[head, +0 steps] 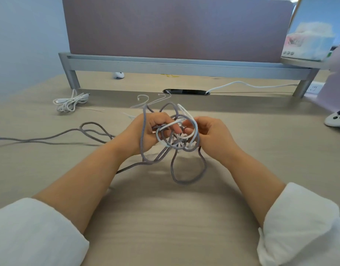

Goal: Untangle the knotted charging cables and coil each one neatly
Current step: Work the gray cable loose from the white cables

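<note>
1. Beige counter (165, 217) stretches ahead to a mauve partition screen (174, 25). The tangle is held just above the counter, between my two hands.
2. My left hand (146, 131) curls its fingers round grey and white strands, and one run of the grey braided cable (184, 181) is draped over its back.
3. My right hand (213, 137) pinches a loop of the white cable (186, 114) on the tangle's right side.
4. The knot (176, 143) sits between both hands, touching each. The grey tail trails away left across the counter, so I judge the left hand is better placed to feed it out.
5. A coiled white cable (69, 102) lies well apart at far left, and a white game controller (336, 120) sits at the right edge. Neither is in the way, though the grey loops hanging toward me could snag.
</note>
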Demonstrator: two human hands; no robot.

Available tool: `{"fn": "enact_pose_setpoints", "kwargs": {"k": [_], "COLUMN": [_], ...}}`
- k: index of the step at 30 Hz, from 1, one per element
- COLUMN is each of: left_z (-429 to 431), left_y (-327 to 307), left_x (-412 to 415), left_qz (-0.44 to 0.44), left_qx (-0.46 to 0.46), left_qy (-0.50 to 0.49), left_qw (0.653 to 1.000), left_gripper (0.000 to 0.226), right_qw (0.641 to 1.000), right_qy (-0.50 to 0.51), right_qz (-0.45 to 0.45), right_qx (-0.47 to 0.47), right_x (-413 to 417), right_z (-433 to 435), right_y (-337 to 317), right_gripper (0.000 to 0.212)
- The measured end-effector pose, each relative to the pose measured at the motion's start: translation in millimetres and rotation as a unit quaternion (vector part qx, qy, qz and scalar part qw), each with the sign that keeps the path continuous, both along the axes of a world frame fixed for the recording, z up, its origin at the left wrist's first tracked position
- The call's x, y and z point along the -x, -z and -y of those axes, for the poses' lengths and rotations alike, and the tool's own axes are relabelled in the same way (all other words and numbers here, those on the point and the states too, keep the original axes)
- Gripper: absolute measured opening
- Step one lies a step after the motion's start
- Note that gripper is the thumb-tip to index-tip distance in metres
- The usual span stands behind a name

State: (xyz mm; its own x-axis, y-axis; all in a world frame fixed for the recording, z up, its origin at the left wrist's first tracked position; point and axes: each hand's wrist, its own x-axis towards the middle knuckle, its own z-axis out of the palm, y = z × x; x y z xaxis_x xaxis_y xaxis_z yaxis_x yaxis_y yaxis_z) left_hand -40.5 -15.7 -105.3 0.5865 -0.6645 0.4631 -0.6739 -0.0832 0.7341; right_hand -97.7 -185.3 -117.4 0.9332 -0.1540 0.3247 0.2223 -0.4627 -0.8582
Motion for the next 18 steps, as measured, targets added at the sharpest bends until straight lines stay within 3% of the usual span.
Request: {"fn": "enact_pose_setpoints", "kwargs": {"k": [3, 8, 11, 13, 15, 16, 18], "left_z": [-1.7, 1.3, 0.1, -5.3, -11.5, -13.4, -14.3], "left_y": [-0.8, 2.2, 4.3, 2.4, -0.2, 0.0, 1.6], "left_x": [-0.2, -3.3, -7.9, -9.8, -10.5, -11.4, -10.6], "left_qz": [-0.039, -0.009, -0.046, -0.066, -0.011, 0.015, 0.038], "left_qx": [-0.005, -0.004, -0.015, -0.049, -0.094, -0.106, -0.107], "left_qy": [0.008, -0.014, -0.03, -0.025, -0.028, -0.039, -0.05], "left_qw": [0.999, 1.0, 0.998, 0.996, 0.995, 0.994, 0.992], "left_gripper": [0.03, 0.037, 0.04, 0.037, 0.033, 0.03, 0.023], "right_qw": [0.998, 0.991, 0.994, 0.981, 0.959, 0.958, 0.974], "right_qy": [-0.017, -0.066, -0.02, 0.024, 0.05, 0.064, 0.107], "right_qz": [-0.024, -0.054, 0.0, 0.047, 0.074, 0.083, 0.096], "right_qx": [-0.056, -0.099, -0.103, -0.189, -0.269, -0.266, -0.173], "right_x": [0.2, 2.9, 2.2, 0.3, -0.5, -0.4, -1.3], "right_z": [1.5, 3.3, 2.9, 5.5, 11.9, 15.0, 19.7], "right_y": [-0.7, -3.9, -6.8, -11.6, -15.8, -16.1, -12.8], "right_gripper": [0.019, 0.02, 0.027, 0.03, 0.031, 0.031, 0.029]}}
